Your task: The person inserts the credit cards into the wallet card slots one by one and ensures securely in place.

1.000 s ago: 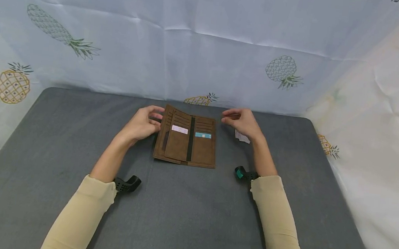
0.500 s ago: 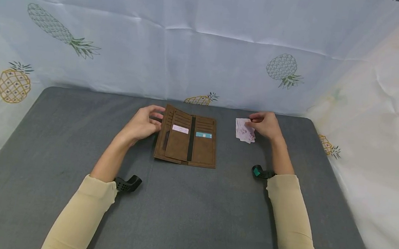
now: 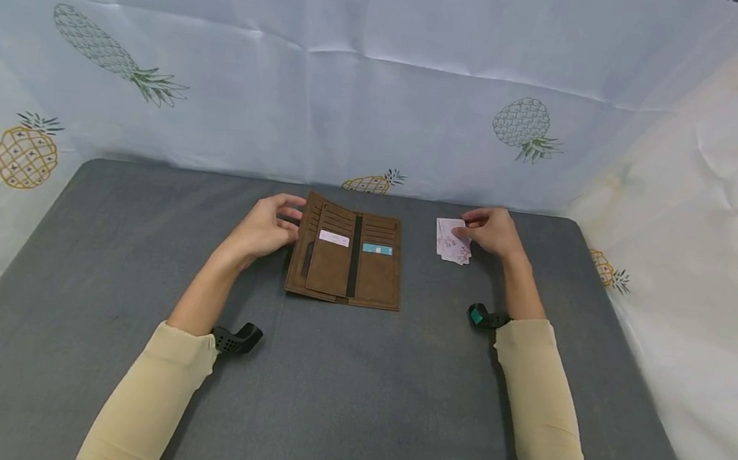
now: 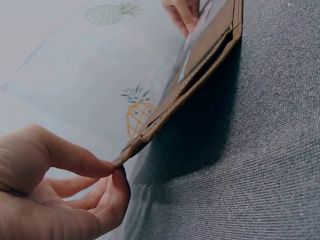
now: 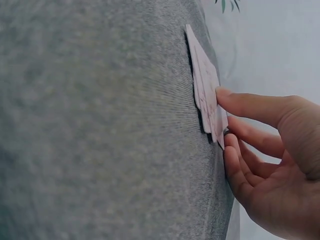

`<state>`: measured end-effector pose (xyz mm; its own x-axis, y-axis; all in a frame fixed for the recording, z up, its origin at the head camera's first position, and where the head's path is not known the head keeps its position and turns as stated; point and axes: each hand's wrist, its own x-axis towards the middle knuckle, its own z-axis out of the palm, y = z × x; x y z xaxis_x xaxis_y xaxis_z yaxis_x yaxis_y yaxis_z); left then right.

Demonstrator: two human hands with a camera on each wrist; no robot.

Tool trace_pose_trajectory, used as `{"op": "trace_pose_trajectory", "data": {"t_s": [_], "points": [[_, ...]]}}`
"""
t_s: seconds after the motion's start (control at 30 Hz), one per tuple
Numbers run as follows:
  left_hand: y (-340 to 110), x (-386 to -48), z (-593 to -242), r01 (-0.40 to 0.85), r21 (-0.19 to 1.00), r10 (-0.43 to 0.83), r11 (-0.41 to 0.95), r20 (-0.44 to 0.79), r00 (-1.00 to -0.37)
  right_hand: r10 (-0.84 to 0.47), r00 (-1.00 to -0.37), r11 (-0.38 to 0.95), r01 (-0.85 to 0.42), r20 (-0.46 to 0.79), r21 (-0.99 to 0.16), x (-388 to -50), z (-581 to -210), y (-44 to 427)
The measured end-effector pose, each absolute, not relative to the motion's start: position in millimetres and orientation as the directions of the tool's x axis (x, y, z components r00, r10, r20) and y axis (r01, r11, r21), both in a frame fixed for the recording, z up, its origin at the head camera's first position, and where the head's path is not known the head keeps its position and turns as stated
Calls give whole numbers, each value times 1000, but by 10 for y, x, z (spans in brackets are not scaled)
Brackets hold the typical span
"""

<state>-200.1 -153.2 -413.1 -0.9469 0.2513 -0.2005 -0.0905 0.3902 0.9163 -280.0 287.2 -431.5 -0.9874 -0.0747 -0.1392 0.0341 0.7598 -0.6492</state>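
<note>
A brown wallet (image 3: 373, 276) lies spread on the table, with a pinkish-white card (image 3: 334, 238) and a blue card (image 3: 377, 249) showing in its slots. My left hand (image 3: 265, 227) pinches the wallet's left flap between thumb and fingertips, and the left wrist view shows that edge raised off the cloth. Right of the wallet is a small pile of pale pink cards (image 3: 449, 243), slightly fanned on the table. My right hand (image 3: 495, 233) is at the pile's right side; in the right wrist view its thumb (image 5: 225, 95) lies on the top card and its fingers touch the edge.
Grey cloth covers the table (image 3: 350, 395). A white curtain with pineapple prints (image 3: 409, 113) hangs right behind the table's far edge and down both sides. Each wrist wears a black camera mount (image 3: 236, 339).
My right hand has moved right, from beside the wallet to the pale pink cards, and now takes hold of them at their edge. The left hand and the wallet have stayed in place.
</note>
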Motion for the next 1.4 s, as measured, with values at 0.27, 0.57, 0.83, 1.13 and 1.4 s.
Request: {"op": "trace_pose_trajectory", "data": {"t_s": [0.27, 0.57, 0.83, 1.13, 1.4], "points": [[-1540, -1996, -4130, -95, 917, 256, 388, -206, -945, -61, -988, 759, 45, -140, -649, -2809, -4282, 2876], [-1540, -2001, -4109, -85, 916, 259, 392, -199, -945, -30, -981, 595, 135, -189, -793, -2804, -4179, 2847], [-1538, -2003, -4106, -93, 915, 255, 393, -206, -945, -86, -975, 456, 145, -206, -878, -2833, -4144, 2663], [-1544, -2004, -4113, -94, 914, 257, 394, -208, -944, -124, -979, 424, 96, -162, -900, -2875, -4144, 2291], [-1539, -1997, -4111, -94, 915, 257, 392, -207, -944, -178, -971, 424, 69, -157, -903, -2920, -4197, 1976]]}}
